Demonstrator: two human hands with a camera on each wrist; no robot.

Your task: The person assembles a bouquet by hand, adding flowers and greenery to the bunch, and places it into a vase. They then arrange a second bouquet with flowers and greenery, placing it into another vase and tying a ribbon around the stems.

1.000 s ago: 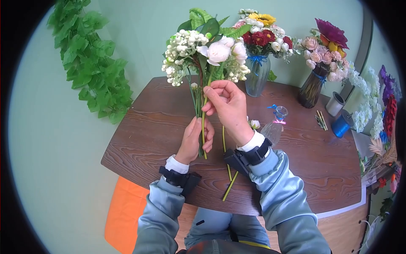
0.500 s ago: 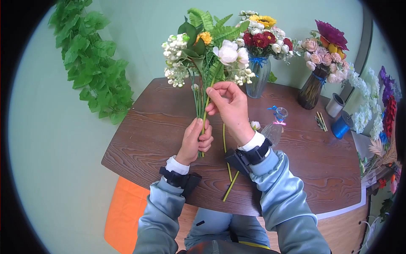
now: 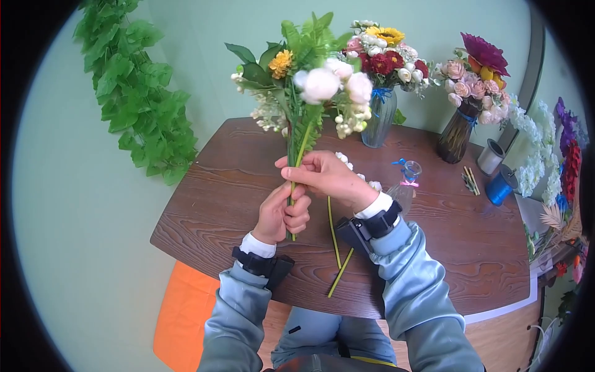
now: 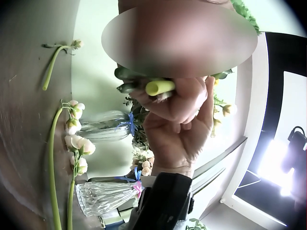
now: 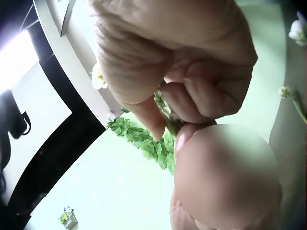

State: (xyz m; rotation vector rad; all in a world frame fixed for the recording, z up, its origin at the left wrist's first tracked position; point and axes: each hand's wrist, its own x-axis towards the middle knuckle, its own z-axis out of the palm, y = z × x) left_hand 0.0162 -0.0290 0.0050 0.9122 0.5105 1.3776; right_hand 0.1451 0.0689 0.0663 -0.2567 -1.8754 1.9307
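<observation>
My left hand [image 3: 280,214] grips a bouquet's green stems [image 3: 295,146] near their lower ends, fingers curled round them. Just above it, my right hand [image 3: 334,178] pinches the same stems between thumb and fingers. The bouquet [image 3: 321,85] stands nearly upright, with white blooms, white berry clusters, an orange flower [image 3: 281,64], a fern and dark leaves. Below the left fist, cut stem ends [image 4: 158,87] poke out in the left wrist view, one thick and yellow-green. A blurred patch hides part of the left hand in both wrist views.
Two loose flower stems [image 3: 335,242] lie on the brown table [image 3: 217,186] beside a small glass vase [image 3: 404,193]. Farther back stand two filled vases [image 3: 378,118]. A blue spool [image 3: 501,185], a silver spool [image 3: 491,155] and short stem pieces [image 3: 471,180] lie at the right.
The bouquet has turned, bringing the orange flower into view and swinging the white blooms round. My right hand has slid down the stems to the left hand, whose fingers have closed round them.
</observation>
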